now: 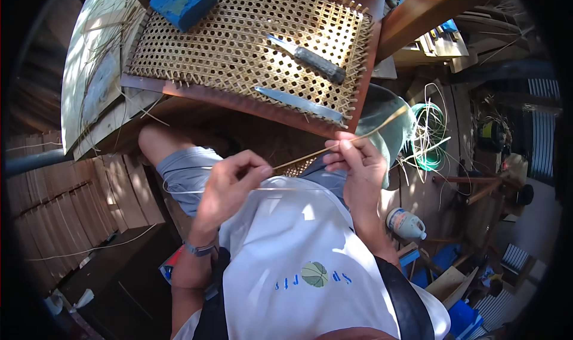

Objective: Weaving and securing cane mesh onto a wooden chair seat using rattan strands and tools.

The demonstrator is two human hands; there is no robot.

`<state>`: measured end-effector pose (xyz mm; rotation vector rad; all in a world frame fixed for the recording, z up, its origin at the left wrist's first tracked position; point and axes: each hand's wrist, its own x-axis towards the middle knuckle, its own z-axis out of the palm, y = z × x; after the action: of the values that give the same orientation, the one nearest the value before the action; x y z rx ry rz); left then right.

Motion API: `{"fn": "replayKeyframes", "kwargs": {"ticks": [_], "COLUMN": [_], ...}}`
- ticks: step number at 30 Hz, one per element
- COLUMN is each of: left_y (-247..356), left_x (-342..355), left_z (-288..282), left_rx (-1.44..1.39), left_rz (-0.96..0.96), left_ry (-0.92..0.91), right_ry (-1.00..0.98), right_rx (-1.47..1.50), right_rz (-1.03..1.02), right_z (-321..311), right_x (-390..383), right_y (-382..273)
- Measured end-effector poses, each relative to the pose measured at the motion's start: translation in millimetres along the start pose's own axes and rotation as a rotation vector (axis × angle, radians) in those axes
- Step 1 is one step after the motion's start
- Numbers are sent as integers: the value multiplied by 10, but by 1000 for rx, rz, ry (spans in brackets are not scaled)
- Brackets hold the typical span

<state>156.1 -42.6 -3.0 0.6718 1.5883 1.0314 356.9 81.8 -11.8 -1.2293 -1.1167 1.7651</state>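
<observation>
A thin yellow cane strip (304, 158) runs between both hands, over my lap. My left hand (236, 191) has its fingers curled and pinched on the strip's left end. My right hand (355, 164) grips it between thumb and fingers, with the free end sticking up to the right. Above them is a woven cane seat (215, 47) in a red-brown wooden frame, pegs along its edges. On it lie a blue block (184, 4), a dark-handled awl (310, 59) and a flat metal blade (298, 101).
A board with loose strands (83, 113) stands at left. A green coil with pale strands (427, 134) and a white jug (406, 223) lie at right. A wooden beam (430, 14) crosses the upper right; a dark box (101, 280) stands lower left.
</observation>
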Motion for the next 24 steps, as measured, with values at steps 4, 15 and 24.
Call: {"fn": "replayKeyframes", "kwargs": {"ticks": [4, 15, 24], "left_y": [-39, 153, -38], "left_x": [-230, -515, -474], "left_z": [-422, -745, -999], "left_rx": [41, 121, 183], "left_rz": [82, -28, -91], "left_ry": [15, 188, 239], "right_ry": [10, 23, 50], "right_rx": [87, 54, 70], "right_rz": [11, -25, -32], "right_z": [-161, -232, -247], "right_x": [75, 105, 92], "right_y": [1, -60, -102]}}
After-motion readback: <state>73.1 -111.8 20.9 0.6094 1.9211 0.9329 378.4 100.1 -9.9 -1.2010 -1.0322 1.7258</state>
